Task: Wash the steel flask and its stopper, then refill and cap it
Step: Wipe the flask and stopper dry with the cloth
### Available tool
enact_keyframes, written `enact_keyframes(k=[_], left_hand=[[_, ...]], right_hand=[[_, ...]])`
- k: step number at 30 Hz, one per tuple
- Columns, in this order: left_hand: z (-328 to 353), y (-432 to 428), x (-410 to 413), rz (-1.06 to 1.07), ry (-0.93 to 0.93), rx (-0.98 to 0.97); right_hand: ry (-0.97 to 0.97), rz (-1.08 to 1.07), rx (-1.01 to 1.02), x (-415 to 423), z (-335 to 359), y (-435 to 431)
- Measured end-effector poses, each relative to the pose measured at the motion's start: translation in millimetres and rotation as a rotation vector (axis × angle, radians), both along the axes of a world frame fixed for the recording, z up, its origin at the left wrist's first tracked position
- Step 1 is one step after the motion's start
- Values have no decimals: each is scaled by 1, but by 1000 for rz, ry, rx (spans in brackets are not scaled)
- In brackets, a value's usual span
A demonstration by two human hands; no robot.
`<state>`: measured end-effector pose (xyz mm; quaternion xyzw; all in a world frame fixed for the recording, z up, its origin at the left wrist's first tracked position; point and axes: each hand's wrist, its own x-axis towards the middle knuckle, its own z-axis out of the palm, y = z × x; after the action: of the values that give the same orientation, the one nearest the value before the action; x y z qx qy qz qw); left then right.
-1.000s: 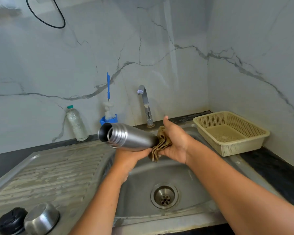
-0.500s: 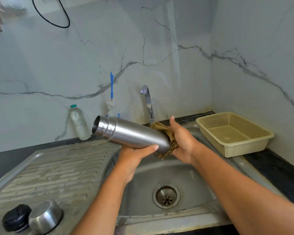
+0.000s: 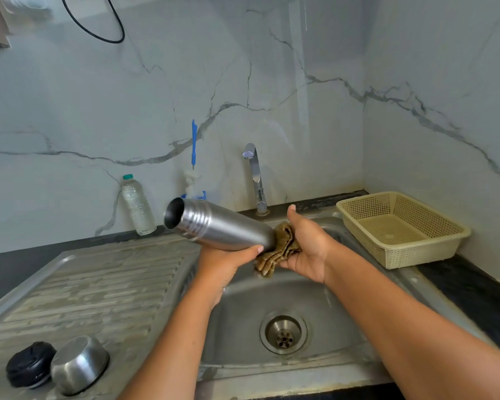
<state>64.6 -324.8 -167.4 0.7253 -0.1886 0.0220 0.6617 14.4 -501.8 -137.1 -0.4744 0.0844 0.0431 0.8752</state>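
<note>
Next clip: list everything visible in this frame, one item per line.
steel flask: 1, silver, held tilted over the sink, mouth leftward
cloth: 1, brown, at the flask's base
stopper: 1, black, near-left drainboard
steel cup: 1, silver, inverted beside the stopper
plastic bottle: 1, clear, green cap, back wall
brush: 1, blue, behind the flask
tap: 1, chrome, behind the sink
sink: 1, steel, centre
basket: 1, beige, right of sink
cable: 1, black, upper-left wall
left hand: 1, gripping the flask underneath
right hand: 1, holding the cloth
</note>
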Motion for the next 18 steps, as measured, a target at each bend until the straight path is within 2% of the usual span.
enact_keyframes(k=[5, 9, 18], left_hand=[[-4, -5, 0, -24, -26, 172], [2, -4, -6, -67, -19, 111], [8, -1, -7, -165, 86, -127]], right_hand=[[-41, -21, -227, 1, -7, 0], [-65, -13, -299, -3, -7, 0], [11, 17, -69, 3, -12, -2]])
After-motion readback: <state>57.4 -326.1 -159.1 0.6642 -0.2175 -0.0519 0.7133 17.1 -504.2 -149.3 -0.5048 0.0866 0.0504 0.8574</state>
